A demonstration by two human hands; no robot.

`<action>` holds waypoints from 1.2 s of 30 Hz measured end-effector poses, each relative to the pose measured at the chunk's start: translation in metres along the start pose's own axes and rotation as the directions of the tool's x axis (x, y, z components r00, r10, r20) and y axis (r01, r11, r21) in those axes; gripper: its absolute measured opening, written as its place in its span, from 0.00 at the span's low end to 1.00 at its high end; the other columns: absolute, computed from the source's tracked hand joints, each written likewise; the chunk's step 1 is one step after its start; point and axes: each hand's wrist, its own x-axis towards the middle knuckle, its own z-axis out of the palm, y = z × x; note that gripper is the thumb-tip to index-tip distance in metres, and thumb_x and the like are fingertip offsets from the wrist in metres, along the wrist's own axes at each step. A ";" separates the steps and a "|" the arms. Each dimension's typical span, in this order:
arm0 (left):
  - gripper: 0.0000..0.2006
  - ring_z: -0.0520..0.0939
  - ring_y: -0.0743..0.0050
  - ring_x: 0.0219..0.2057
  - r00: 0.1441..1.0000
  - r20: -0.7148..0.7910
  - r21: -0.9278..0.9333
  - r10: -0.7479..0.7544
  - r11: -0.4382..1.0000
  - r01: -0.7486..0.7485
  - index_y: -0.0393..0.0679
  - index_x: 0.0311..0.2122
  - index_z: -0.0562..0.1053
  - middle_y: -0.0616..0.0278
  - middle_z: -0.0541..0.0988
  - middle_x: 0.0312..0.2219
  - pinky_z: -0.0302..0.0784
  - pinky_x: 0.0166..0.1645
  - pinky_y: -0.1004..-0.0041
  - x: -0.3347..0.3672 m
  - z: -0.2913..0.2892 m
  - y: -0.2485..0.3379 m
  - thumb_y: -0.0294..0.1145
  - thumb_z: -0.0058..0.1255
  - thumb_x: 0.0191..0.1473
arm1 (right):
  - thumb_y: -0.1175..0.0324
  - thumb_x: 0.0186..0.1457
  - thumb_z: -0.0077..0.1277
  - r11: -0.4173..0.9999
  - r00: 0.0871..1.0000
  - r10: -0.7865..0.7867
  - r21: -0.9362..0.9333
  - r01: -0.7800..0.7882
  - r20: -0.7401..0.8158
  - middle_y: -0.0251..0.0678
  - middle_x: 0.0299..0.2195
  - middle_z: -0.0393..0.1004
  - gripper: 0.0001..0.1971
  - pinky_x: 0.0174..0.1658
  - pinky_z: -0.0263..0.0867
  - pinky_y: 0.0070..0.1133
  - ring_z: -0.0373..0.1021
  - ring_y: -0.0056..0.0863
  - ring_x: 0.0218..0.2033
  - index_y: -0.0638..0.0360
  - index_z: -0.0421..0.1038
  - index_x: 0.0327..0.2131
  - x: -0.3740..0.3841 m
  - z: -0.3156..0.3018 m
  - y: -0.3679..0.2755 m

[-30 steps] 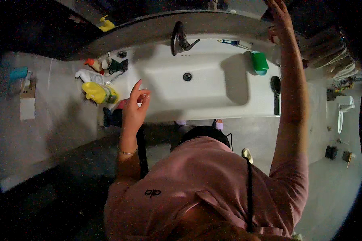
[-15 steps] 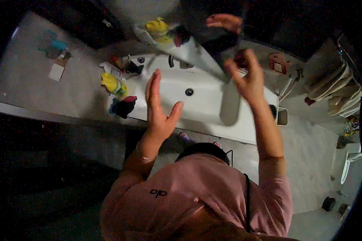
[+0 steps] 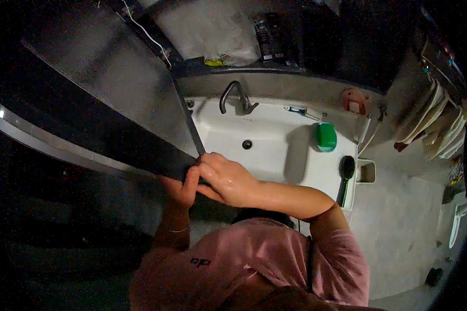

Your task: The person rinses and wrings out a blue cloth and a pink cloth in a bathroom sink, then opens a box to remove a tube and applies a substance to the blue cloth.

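Observation:
A dark cabinet door (image 3: 114,103) stands swung out over the left part of the white washbasin (image 3: 228,124). At its near lower corner my right hand (image 3: 228,181) is closed, with fingers curled over the edge. Close against it, my left hand (image 3: 180,192) grips the same corner, thumb raised along the edge; most of its fingers are hidden by the door. Behind the door the cabinet shows a whitish plastic bag (image 3: 207,33), a small yellow item (image 3: 214,62) and dark boxes (image 3: 267,41).
A dark faucet (image 3: 236,96) rises behind the basin. On the right rim lie a white-and-blue slim item (image 3: 303,112), a green rounded container (image 3: 326,137) and a black brush (image 3: 346,171). A small beige bin (image 3: 366,171) and hanging towels (image 3: 425,111) are farther right.
The cabinet door now stands out to the left, with the cabinet's inside in view. Both hands, apart and raised before, have come together on the door's corner, my right hand moving left and nearer.

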 end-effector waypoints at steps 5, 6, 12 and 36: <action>0.21 0.71 0.68 0.37 0.999 0.012 0.054 0.047 0.997 -0.047 0.33 0.48 0.57 0.56 0.68 0.37 0.66 0.45 0.69 -0.002 -0.026 0.004 0.21 0.46 0.47 | 0.67 0.44 0.54 0.998 0.994 -0.016 0.066 0.009 0.110 0.43 0.34 0.63 0.17 0.36 0.65 0.31 0.63 0.44 0.37 0.61 0.61 0.37 0.011 0.008 -0.009; 0.19 0.71 0.68 0.34 0.996 0.003 0.036 0.086 0.996 -0.086 0.33 0.46 0.59 0.56 0.69 0.35 0.67 0.43 0.69 -0.003 -0.030 0.003 0.21 0.46 0.47 | 0.67 0.45 0.54 0.991 0.987 -0.021 0.134 -0.001 0.159 0.43 0.34 0.64 0.17 0.36 0.65 0.29 0.63 0.44 0.38 0.61 0.63 0.38 0.014 0.007 -0.007; 0.13 0.72 0.70 0.32 0.975 -0.119 0.140 0.186 0.976 -0.169 0.32 0.39 0.63 0.57 0.70 0.30 0.69 0.38 0.70 0.004 -0.040 0.004 0.21 0.48 0.46 | 0.70 0.49 0.50 0.959 0.973 0.216 0.167 -0.227 0.085 0.41 0.33 0.69 0.10 0.39 0.65 0.28 0.68 0.38 0.35 0.60 0.67 0.36 0.045 -0.014 0.046; 0.02 0.74 0.65 0.22 0.993 -0.097 0.103 0.064 0.993 -0.054 0.34 0.26 0.68 0.58 0.71 0.20 0.69 0.29 0.71 0.016 -0.109 -0.009 0.22 0.44 0.44 | 0.52 0.38 0.58 0.380 0.630 0.408 -0.505 -0.775 -0.661 0.50 0.39 0.69 0.35 0.43 0.66 0.32 0.69 0.47 0.40 0.54 0.59 0.50 0.199 -0.104 0.252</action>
